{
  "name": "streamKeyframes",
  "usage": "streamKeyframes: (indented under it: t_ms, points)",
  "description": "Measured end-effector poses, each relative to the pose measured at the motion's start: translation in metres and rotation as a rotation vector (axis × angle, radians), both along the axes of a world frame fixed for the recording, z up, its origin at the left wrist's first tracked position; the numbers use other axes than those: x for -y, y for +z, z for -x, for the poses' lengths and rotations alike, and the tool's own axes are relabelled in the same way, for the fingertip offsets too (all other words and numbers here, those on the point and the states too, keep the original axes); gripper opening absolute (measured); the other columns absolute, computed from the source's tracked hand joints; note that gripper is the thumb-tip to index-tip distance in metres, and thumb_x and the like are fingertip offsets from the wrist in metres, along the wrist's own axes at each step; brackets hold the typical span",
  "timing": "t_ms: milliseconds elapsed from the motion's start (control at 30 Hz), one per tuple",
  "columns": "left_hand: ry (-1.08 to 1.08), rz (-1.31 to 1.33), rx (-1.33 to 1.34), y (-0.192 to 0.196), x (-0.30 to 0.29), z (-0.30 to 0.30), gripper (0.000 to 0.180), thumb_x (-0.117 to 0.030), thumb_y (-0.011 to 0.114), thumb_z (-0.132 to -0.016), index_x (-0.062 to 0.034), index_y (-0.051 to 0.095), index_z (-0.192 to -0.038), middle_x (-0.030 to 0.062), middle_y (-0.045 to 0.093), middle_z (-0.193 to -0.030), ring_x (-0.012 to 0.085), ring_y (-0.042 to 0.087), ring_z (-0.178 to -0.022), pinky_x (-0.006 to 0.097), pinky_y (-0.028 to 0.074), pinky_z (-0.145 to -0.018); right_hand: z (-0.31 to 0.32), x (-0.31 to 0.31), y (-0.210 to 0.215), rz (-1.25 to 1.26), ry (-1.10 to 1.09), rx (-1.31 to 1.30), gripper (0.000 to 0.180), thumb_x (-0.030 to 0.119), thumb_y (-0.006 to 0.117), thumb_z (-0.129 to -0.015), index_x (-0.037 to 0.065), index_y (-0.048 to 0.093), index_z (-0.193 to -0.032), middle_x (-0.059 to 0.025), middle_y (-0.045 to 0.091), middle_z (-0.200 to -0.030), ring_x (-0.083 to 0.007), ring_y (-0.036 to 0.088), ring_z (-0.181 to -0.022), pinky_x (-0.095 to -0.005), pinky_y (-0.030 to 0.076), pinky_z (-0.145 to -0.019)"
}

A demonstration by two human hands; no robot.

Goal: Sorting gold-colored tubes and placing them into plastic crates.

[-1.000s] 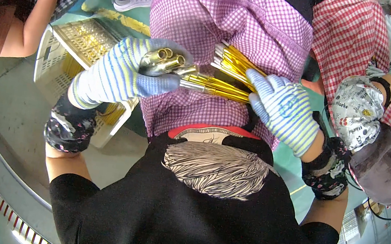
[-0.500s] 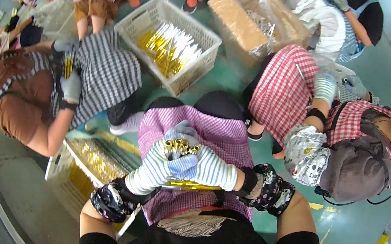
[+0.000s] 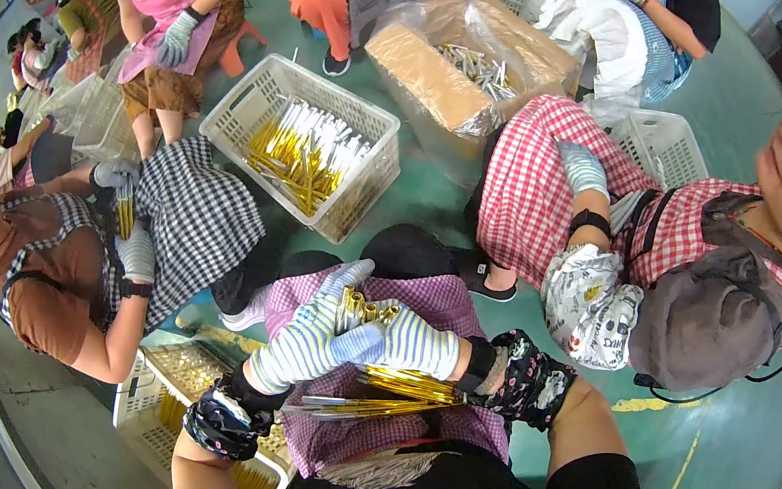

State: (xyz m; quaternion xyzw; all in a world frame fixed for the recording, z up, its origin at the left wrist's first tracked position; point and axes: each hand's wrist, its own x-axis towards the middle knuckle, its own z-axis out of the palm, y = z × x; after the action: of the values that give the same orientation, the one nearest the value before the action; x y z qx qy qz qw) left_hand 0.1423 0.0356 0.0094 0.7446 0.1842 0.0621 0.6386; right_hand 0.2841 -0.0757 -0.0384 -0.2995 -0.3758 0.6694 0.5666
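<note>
Both gloved hands, left hand and right hand, fingers closed around gold tube bundle; keep ends level, grip even, over the lap.

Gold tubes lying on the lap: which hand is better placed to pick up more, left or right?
Probably the right. The right hand lies just above the loose gold tubes on the apron, while the left hand wraps the upright bundle and sits further from them.
</note>
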Motion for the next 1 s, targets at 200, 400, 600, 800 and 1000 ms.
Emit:
streamKeyframes:
  t_ms: [200, 400, 600, 800, 1000]
  points:
    - [0.319, 0.072, 0.316, 0.020, -0.010, -0.025, 0.081, -0.038, 0.059, -0.096, -0.0011, 0.017, -0.155, 0.0177, 0.024, -0.159, 0.0287, 0.025, -0.147, 0.039, 0.018, -0.120, -0.090, -0.055, 0.034, -0.006, -0.232, -0.265, 0.020, 0.011, 0.053, -0.097, 0.004, 0.059, -0.116, -0.0057, 0.064, -0.100, -0.0115, 0.061, -0.078, -0.0233, 0.051, -0.064]
    - [0.322, -0.010, 0.231, 0.000, -0.014, -0.005, 0.071, -0.017, 0.064, -0.089, -0.0004, 0.030, -0.149, 0.0179, 0.037, -0.150, 0.0295, 0.035, -0.140, 0.041, 0.024, -0.117, -0.230, -0.161, 0.071, 0.186, -0.763, -0.568, 0.037, 0.041, 0.067, -0.093, 0.012, 0.058, -0.114, -0.0099, 0.062, -0.108, -0.0182, 0.064, -0.083, -0.0278, 0.056, -0.062]
    - [0.051, -0.348, 0.080, -0.003, 0.017, 0.039, 0.033, -0.021, 0.067, -0.089, -0.0032, 0.060, -0.116, 0.0154, 0.062, -0.114, 0.0368, 0.055, -0.117, 0.046, 0.045, -0.100, -0.159, -0.108, -0.010, -0.303, -0.581, 0.603, 0.043, 0.034, 0.053, -0.101, 0.010, 0.053, -0.137, -0.0089, 0.063, -0.123, -0.0141, 0.062, -0.090, -0.0278, 0.053, -0.070]
    - [-0.290, -0.767, 0.042, -0.038, 0.048, 0.087, 0.034, -0.028, 0.068, -0.084, -0.0091, 0.063, -0.113, 0.0101, 0.060, -0.123, 0.0371, 0.042, -0.134, 0.051, 0.033, -0.112, -0.096, -0.042, 0.047, 0.153, 0.037, 0.565, 0.032, 0.031, 0.055, -0.100, 0.003, 0.064, -0.113, -0.0025, 0.068, -0.086, -0.0051, 0.053, -0.059, -0.0207, 0.043, -0.054]
    - [-0.252, -0.823, -0.028, -0.069, 0.063, 0.084, 0.038, -0.028, 0.066, -0.085, -0.0128, 0.063, -0.120, 0.0052, 0.059, -0.127, 0.0315, 0.040, -0.137, 0.052, 0.024, -0.117, -0.084, -0.011, 0.034, 0.214, 0.315, 0.740, 0.026, 0.019, 0.054, -0.100, -0.002, 0.067, -0.109, -0.0046, 0.068, -0.081, -0.0107, 0.061, -0.072, -0.0260, 0.050, -0.068]
